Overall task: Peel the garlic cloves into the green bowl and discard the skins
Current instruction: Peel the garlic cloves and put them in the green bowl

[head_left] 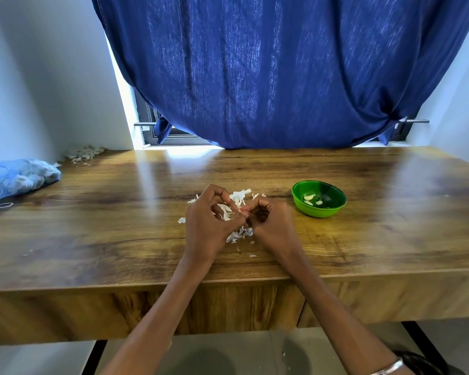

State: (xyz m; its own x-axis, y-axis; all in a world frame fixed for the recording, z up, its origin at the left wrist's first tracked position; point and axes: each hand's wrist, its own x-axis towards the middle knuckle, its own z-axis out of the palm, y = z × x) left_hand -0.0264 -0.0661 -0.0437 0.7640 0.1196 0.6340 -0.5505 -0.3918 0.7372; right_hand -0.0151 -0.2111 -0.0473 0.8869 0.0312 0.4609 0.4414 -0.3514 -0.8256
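Left of green bowl (319, 198): left hand (209, 223) and right hand (268, 223) pinched one clove, barely visible, above skins (237, 200). Best: peel fully, then drop clove bowlward.

Both hands (238, 220) pinch clove over skins (237, 201); green bowl (319, 199) right.

Single head-worn wide-angle view, looking forward and down, close over the desk (92, 212), facing a curtained window (282, 77)

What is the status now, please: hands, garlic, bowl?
Left hand and right hand pinching one clove together, clove mostly hidden. Skins piled under hands. Green bowl holds a few peeled cloves. Nothing in the way.
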